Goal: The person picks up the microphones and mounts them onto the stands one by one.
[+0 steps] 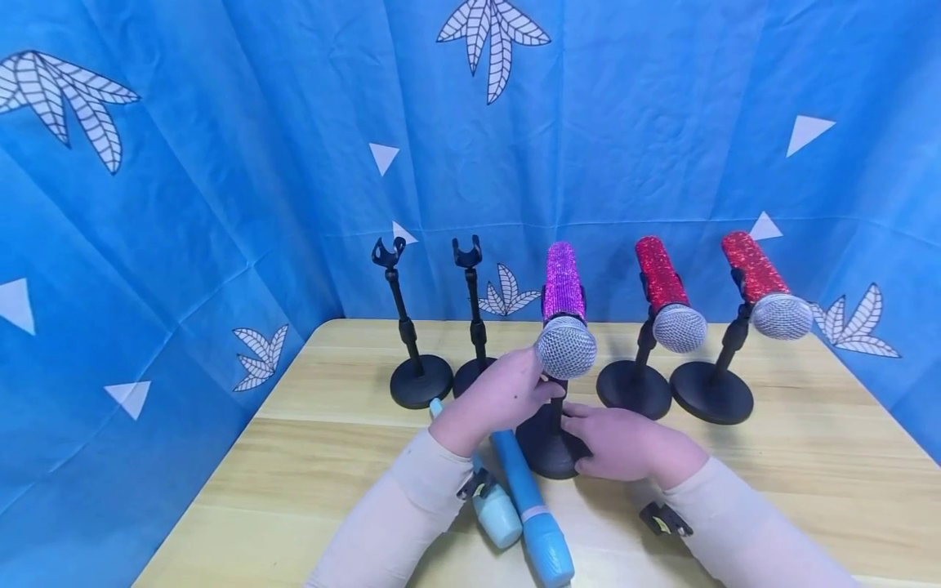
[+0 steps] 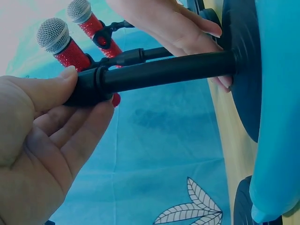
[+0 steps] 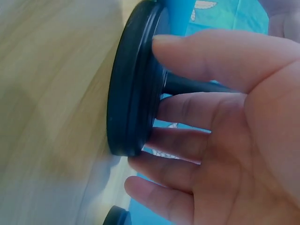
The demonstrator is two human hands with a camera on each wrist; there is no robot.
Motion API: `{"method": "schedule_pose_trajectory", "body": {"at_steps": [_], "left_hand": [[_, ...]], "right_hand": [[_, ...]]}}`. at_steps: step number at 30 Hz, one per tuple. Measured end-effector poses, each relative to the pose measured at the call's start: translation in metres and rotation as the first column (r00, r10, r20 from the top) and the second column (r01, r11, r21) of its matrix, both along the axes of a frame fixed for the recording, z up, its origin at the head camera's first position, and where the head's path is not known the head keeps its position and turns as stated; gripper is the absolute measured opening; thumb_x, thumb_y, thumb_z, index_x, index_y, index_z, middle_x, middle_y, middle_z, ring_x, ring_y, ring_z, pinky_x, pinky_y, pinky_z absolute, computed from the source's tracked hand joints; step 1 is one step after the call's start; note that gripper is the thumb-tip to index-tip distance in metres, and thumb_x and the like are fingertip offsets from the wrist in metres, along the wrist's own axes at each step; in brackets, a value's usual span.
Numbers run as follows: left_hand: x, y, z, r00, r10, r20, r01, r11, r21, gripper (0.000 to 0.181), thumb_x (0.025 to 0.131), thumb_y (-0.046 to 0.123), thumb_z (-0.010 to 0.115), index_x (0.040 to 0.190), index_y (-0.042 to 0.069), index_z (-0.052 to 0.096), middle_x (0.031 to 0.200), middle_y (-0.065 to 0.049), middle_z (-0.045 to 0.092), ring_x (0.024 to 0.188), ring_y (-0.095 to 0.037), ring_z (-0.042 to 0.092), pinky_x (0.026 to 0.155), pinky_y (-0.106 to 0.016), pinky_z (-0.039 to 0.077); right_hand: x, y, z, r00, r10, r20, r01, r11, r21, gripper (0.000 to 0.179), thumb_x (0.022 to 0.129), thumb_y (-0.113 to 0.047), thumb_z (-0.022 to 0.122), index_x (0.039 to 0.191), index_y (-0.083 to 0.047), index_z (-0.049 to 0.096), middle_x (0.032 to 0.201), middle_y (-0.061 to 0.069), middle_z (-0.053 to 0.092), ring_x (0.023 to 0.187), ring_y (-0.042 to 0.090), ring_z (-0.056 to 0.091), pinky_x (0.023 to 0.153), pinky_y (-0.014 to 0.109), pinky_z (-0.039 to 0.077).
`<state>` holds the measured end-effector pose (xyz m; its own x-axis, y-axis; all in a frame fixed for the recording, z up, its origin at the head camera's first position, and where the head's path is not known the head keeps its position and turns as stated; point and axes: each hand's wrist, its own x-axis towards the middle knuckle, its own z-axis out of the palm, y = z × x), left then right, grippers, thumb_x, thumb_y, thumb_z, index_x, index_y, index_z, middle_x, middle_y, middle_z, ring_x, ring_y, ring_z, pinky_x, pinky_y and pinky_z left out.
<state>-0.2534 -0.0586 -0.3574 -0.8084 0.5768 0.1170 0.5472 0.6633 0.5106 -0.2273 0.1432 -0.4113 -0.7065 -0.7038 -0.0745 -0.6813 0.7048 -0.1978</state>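
A purple glittery microphone (image 1: 564, 282) with a silver mesh head sits in the clip of a black stand (image 1: 544, 457), its head tilted toward me. My left hand (image 1: 503, 396) pinches the collar on that stand's pole just below the head; thumb and fingertips wrap the collar (image 2: 89, 86) in the left wrist view. Low down, my right hand (image 1: 625, 443) touches the round base (image 3: 133, 89), thumb and fairly straight fingers resting against it. Beneath my left forearm lie a blue microphone (image 1: 525, 482) and a pale teal microphone (image 1: 497, 514), the latter partly hidden.
Two red glittery microphones (image 1: 663, 273) (image 1: 757, 265) sit on black stands to the right. At the left, two more black stands (image 1: 421, 381) (image 1: 478, 327) have bare clips. A blue patterned curtain (image 1: 625, 122) hangs behind the wooden table (image 1: 309, 457).
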Motion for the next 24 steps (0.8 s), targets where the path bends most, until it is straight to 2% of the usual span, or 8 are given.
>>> {"method": "schedule_pose_trajectory", "body": {"at_steps": [2,4,8,12,15,20,24], "left_hand": [[0.0,0.0,-0.001,1.0,-0.002,-0.017,0.002,1.0,0.003,0.032,0.099,0.024,0.068,0.126,0.016,0.052,0.1,0.007,0.064,0.087,-0.006,0.061,0.077,-0.023,0.052],[0.0,0.001,-0.002,0.998,-0.019,-0.061,0.02,1.0,0.009,0.034,0.099,0.024,0.069,0.127,0.016,0.052,0.101,0.006,0.064,0.089,-0.006,0.061,0.078,-0.023,0.051],[0.0,0.0,-0.005,0.992,-0.019,-0.128,0.023,0.999,0.031,0.036,0.097,0.026,0.072,0.128,0.016,0.057,0.108,0.006,0.066,0.1,-0.007,0.063,0.086,-0.025,0.052],[0.001,-0.002,-0.005,0.995,-0.008,-0.101,0.012,0.999,0.043,0.035,0.096,0.029,0.073,0.127,0.018,0.062,0.112,0.007,0.067,0.109,-0.008,0.063,0.093,-0.028,0.052],[0.003,-0.004,-0.003,0.995,-0.013,-0.096,0.015,1.0,0.02,0.033,0.099,0.028,0.069,0.13,0.018,0.062,0.118,0.006,0.068,0.113,-0.01,0.062,0.097,-0.029,0.05],[0.005,-0.005,0.003,0.992,0.005,-0.125,-0.012,0.998,-0.062,0.022,0.103,0.017,0.061,0.124,0.018,0.064,0.128,0.002,0.067,0.119,-0.013,0.062,0.1,-0.031,0.049],[0.005,-0.005,0.006,0.994,0.002,-0.111,-0.011,0.997,-0.076,0.017,0.101,0.012,0.062,0.116,0.017,0.066,0.123,0.001,0.068,0.115,-0.014,0.063,0.097,-0.03,0.051]], "right_hand": [[0.001,-0.002,0.0,1.0,0.01,-0.029,-0.01,1.0,-0.005,0.059,0.08,-0.02,0.074,0.132,0.006,0.062,0.144,0.021,0.053,0.115,0.034,0.064,0.094,0.047,0.053],[0.002,-0.003,0.0,0.999,0.011,-0.051,-0.011,1.0,0.002,0.057,0.08,-0.019,0.074,0.13,0.006,0.063,0.142,0.021,0.055,0.111,0.034,0.066,0.092,0.047,0.054],[0.004,-0.005,0.0,0.998,-0.001,-0.07,0.004,0.999,0.037,0.056,0.081,-0.02,0.074,0.13,0.005,0.063,0.141,0.023,0.055,0.109,0.035,0.067,0.092,0.047,0.054],[0.006,-0.007,0.0,0.997,-0.013,-0.072,0.017,0.998,0.063,0.058,0.082,-0.022,0.075,0.132,0.005,0.062,0.142,0.024,0.055,0.108,0.035,0.068,0.091,0.047,0.054],[0.007,-0.007,0.0,0.997,-0.024,-0.076,0.03,0.997,0.074,0.058,0.082,-0.022,0.075,0.132,0.005,0.062,0.142,0.023,0.055,0.108,0.035,0.068,0.09,0.047,0.055],[0.007,-0.008,0.0,0.995,-0.035,-0.095,0.044,0.995,0.087,0.059,0.083,-0.023,0.076,0.133,0.004,0.062,0.142,0.022,0.055,0.108,0.034,0.068,0.087,0.046,0.056],[0.007,-0.008,-0.001,0.995,-0.038,-0.091,0.046,0.995,0.085,0.058,0.082,-0.023,0.076,0.132,0.004,0.063,0.141,0.023,0.055,0.107,0.035,0.068,0.087,0.046,0.056]]}}
